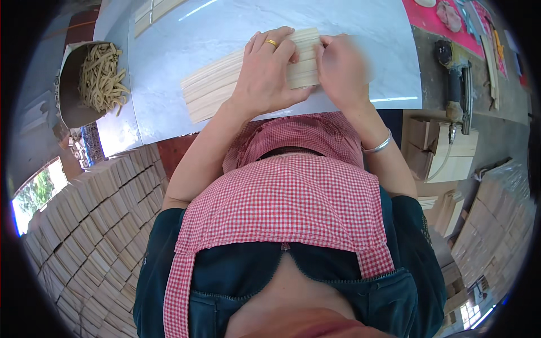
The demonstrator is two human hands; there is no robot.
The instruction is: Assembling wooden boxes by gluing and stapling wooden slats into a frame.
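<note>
A bundle of pale, thin wooden strips (225, 81) lies side by side at a slant on the light grey tabletop, near its front edge. Across the bundle's right part rests my left hand (267, 73), its fingers curled over the top and its thumb along the near edge; a ring is on one finger. My right hand (344, 73) is closed at the bundle's right end, thumb and forefinger against the wood. Its outer side is smeared by motion, and whatever it may pinch is hidden.
A brown container (69, 90) of tan looped bands (101, 79) stands at the table's left. An air nailer (453, 84) with a hose lies on the right. Stacked wood pieces (96, 225) fill the lower left; more wood (496, 219) stands lower right. A pink sheet (434, 19) lies far right.
</note>
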